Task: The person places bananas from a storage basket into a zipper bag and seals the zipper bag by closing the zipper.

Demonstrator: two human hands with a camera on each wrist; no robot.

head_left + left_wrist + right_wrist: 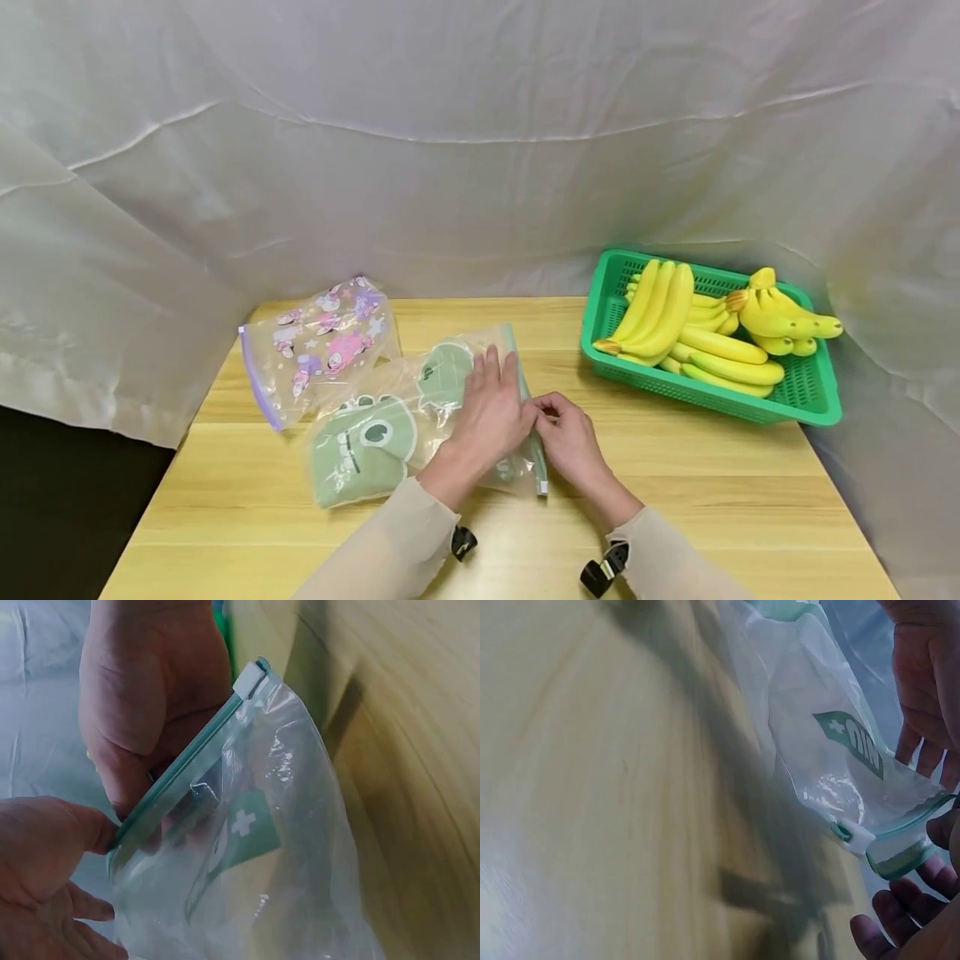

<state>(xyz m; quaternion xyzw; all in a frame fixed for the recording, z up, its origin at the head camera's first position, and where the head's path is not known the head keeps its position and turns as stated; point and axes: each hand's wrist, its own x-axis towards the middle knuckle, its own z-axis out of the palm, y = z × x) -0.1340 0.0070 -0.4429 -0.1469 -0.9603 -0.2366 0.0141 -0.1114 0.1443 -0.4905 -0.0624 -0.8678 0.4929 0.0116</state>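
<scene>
A clear zip bag (442, 379) with green cartoon prints, a green zip strip and a white slider (542, 487) lies under my left hand (487, 408). The left fingers stretch out over the bag, and the thumb touches the zip edge (176, 765). Beside it, my right hand (573, 442) pinches the same edge between thumb and forefinger. In the right wrist view, the lips of the zip stand apart near the slider. A bulging clear bag with a green one-eyed monster print (363, 454) adjoins on the left; its contents cannot be made out.
A clear bag with pink and purple prints (322, 346) and a purple zip strip lies at the back left. At the right stands a green basket (825, 396) of yellow bananas (667, 308). Grey cloth (480, 217) hangs behind the wooden table (675, 508).
</scene>
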